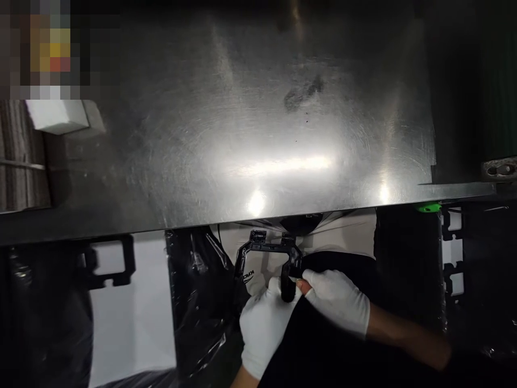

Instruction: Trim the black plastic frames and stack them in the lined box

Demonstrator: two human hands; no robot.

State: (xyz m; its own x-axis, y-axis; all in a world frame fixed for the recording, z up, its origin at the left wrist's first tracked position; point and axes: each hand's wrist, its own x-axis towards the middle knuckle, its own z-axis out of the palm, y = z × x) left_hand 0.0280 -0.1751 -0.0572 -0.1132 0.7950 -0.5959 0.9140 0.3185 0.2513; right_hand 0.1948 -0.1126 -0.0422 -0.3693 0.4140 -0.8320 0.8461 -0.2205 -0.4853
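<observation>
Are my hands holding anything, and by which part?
A black, angular plastic-looking frame, by its near side, in the white-gloved left hand; whether the white-gloved right hand grips is unclear.

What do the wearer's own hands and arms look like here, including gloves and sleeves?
The left hand and right hand wear plain white, close-fitting gloves with no markings visible, ending around the wrists. One fingertip on the right is uncovered. The right forearm is bare past the cuff; whether a sleeve begins higher is too dark to tell.
</observation>
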